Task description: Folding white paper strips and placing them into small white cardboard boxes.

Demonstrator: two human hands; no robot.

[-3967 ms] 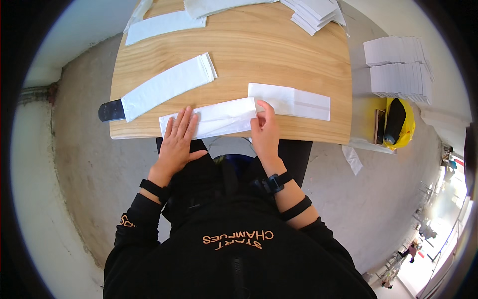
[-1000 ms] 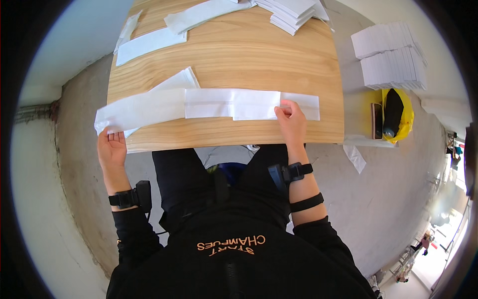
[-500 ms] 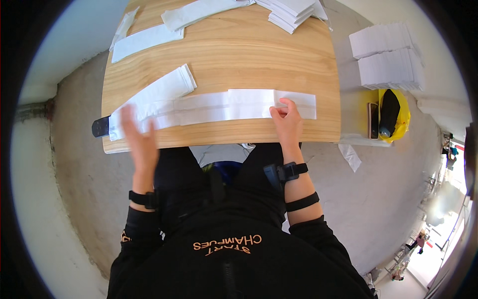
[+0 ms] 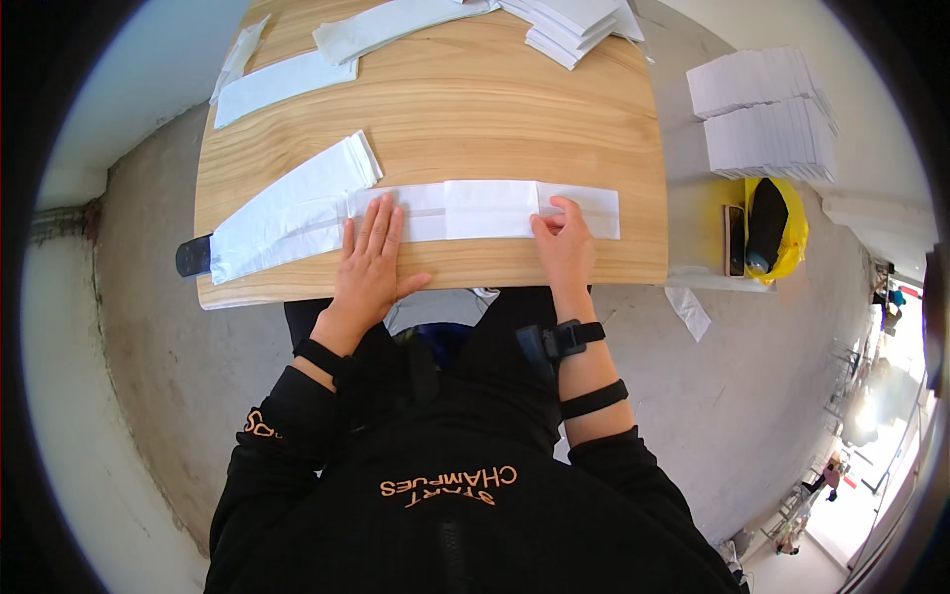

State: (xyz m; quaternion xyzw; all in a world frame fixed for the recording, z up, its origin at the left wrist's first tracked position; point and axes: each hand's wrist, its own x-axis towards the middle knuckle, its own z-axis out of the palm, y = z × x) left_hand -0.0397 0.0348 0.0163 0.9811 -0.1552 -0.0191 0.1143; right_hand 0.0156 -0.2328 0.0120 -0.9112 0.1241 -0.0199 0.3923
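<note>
A long flat white plastic bag (image 4: 416, 228) lies across the near part of the wooden table, and a white paper rectangle (image 4: 492, 209) is on its middle. My left hand (image 4: 368, 262) rests palm down on the left part of this bag, fingers stretched and thumb out to the right. At the right edge of the paper, my right hand (image 4: 567, 247) is closed, with thumb and index finger curled together; what is between the fingertips, if anything, is hidden. A fanned stack of white bags (image 4: 287, 213) lies left of my left hand. A black object (image 4: 194, 256) sticks out beneath the stack.
More white bags (image 4: 287, 91) lie at the table's far left, and a pile of folded white papers (image 4: 569, 30) at the far edge. To the right stand stacked white papers (image 4: 772, 139), a phone (image 4: 733, 241) and a yellow bag (image 4: 797, 243) holding a dark object.
My left hand has moved right from above the fanned stack and come down flat on the long bag. My right hand has stayed by the paper's right edge.
</note>
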